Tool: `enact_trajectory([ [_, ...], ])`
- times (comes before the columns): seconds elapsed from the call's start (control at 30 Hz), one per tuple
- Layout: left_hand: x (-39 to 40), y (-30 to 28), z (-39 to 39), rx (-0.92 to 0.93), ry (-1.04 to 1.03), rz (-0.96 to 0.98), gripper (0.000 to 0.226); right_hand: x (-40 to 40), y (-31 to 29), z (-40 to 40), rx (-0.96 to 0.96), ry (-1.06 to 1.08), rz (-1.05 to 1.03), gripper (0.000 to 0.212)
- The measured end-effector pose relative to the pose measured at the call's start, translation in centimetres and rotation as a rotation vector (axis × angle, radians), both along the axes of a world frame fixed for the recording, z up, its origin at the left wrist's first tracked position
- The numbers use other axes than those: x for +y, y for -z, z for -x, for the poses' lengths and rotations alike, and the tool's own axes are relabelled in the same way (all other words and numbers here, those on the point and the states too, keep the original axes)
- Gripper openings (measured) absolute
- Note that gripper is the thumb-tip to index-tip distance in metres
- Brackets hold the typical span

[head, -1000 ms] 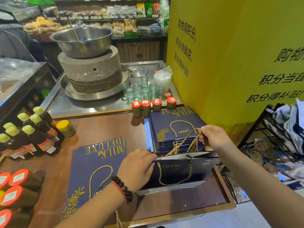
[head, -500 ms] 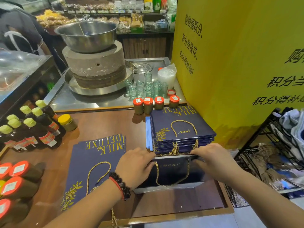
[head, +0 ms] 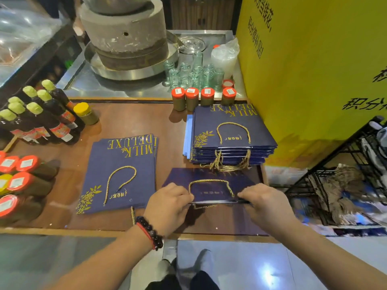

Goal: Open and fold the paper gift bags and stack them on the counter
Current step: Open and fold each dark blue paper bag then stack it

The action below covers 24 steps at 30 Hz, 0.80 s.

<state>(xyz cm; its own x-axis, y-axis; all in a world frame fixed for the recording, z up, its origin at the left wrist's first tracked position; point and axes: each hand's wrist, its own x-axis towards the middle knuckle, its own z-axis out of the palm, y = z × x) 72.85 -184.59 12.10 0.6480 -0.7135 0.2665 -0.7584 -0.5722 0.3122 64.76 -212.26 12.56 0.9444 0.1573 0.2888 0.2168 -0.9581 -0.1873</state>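
Observed: both hands hold one navy gift bag point(head: 209, 185) by its near top edge, at the near edge of the table point(head: 134, 122), just in front of the tall stack of bags point(head: 232, 141) in the far right corner. The left hand point(head: 167, 206) has its fingers curled round the bag's left top corner; the right hand point(head: 266, 204) has its fingers curled round the right one. The bag lies nearly flat, its gold cord handle point(head: 211, 186) between the two hands.

Recommended practice, as judgement: keep both corners level, press the side creases inward so the panels close square, and keep the cord clear of the fold before laying the bag on the short pile point(head: 121, 172) to the left.

Change noted: half a second ago the bag stood open, its interior showing; it is now collapsed close to flat. The hands are spread further apart. The view has tilted downward, showing the floor.
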Motion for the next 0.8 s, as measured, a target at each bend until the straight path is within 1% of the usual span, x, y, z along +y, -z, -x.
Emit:
enact_trajectory([
  [0.1,0.6,3.1,1.9,0.107,0.016,-0.054,0.016,1.1,3.4,2.5,0.121,-0.026,0.003,0.031],
  [0.2,1.0,5.5,2.9,0.180,0.024,-0.095,0.026,2.1,6.5,3.9,0.234,-0.006,0.001,0.033],
  [0.3,1.3,8.1,3.8,0.221,0.011,-0.145,0.031,3.2,9.2,4.6,0.288,0.074,-0.019,0.033],
  [0.43,1.7,12.4,4.6,0.256,-0.059,-0.191,0.030,4.8,13.3,5.3,0.384,0.167,-0.043,0.034],
  [0.6,2.0,16.6,5.4,0.264,-0.037,-0.354,0.037,6.2,17.6,6.5,0.501,0.253,-0.061,0.044],
  [0.73,1.7,18.1,6.8,0.326,-0.047,-0.429,0.057,6.9,19.5,8.0,0.516,0.311,-0.040,0.045],
  [0.8,1.8,18.2,7.7,0.358,-0.042,-0.445,0.067,8.2,19.2,8.5,0.512,0.360,-0.015,0.053],
])
